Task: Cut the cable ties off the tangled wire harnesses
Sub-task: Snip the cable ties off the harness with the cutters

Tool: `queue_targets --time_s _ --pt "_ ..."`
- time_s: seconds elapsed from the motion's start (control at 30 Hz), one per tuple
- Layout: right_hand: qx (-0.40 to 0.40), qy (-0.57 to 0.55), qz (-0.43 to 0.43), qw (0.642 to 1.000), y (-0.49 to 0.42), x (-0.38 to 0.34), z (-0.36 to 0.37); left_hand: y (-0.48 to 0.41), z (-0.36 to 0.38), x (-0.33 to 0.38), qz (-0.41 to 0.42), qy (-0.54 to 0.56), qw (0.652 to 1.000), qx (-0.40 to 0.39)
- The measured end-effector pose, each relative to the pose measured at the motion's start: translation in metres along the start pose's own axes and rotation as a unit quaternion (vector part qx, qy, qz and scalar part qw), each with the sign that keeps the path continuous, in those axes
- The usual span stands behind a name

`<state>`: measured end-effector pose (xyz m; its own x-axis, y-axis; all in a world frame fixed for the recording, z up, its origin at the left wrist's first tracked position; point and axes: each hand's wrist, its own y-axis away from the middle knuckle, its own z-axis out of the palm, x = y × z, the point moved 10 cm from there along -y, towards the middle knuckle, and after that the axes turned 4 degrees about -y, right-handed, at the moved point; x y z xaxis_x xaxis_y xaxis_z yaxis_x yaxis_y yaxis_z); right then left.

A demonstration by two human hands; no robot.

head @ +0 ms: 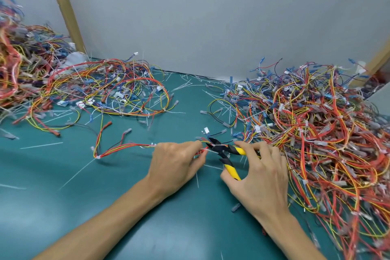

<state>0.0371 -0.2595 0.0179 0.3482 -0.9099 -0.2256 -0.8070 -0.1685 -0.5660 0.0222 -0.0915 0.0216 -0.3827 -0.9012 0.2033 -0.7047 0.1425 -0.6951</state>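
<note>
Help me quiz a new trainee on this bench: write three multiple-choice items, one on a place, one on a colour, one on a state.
1. Where are the cutters? A) in the right hand B) lying loose C) buried in wires
2. Their handle colours? A) red, white B) plain blue C) yellow, black
3. The left hand: A) rests flat B) pinches the harness C) is out of view
Answers: A, it grips both handles; C, striped grips show; B, it holds the wires beside the blades.

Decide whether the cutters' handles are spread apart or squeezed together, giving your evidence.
Spread apart. The two yellow-and-black handles of the cutters form a wide V in the right hand, which grips them.
</note>
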Motion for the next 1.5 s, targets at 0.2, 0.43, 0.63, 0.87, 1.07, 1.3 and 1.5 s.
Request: queue_targets --time_s 0.2,0.43,0.63,0.87,1.07,1.3,1.5 --pt "-0.043 0.014 -0.027 0.999 0.003 -0.003 0.009 0.0 0.004 -0.003 0.005 -0.01 1.0 -0.003" --pt "-0.158 -0.08 0.019 0.984 0.005 -0.002 0.02 -0.003 -0.001 -0.022 -0.081 0.042 0.996 0.02" --pt "-0.395 -0.48 0.26 0.739 0.033 -0.003 0.059 -0.006 0.005 -0.028 -0.078 0.135 0.988 0.011" --pt "-0.432 -0.536 0.265 0.675 0.041 -0.017 0.067 -0.006 0.021 -0.036 -0.122 0.242 0.961 -0.053" --pt "-0.374 -0.526 0.25 0.722 0.035 -0.014 0.065 0.004 0.032 -0.043 -0.227 0.38 0.896 -0.046" --pt "-0.298 -0.47 0.222 0.801 0.031 -0.013 0.052 0.012 0.043 -0.047 -0.298 0.438 0.847 -0.039" --pt "-0.164 -0.104 0.053 0.98 0.011 -0.004 0.018 0.014 0.045 -0.049 -0.319 0.429 0.843 -0.054"
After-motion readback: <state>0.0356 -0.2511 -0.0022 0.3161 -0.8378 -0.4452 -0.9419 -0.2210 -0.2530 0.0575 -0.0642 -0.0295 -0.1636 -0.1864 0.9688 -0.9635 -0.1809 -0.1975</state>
